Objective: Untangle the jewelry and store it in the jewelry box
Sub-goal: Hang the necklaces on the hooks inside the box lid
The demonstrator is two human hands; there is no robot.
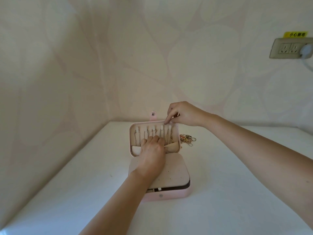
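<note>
Both reaching, left hand (152,150) flat on necklaces (138,136), right hand (183,114) pinching lid (178,133)

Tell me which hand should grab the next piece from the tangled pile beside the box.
Right, probably. The tangled pile lies on the table right of the open lid, near the right hand. The left hand presses flat on chains inside the lid, farther from it.
</note>
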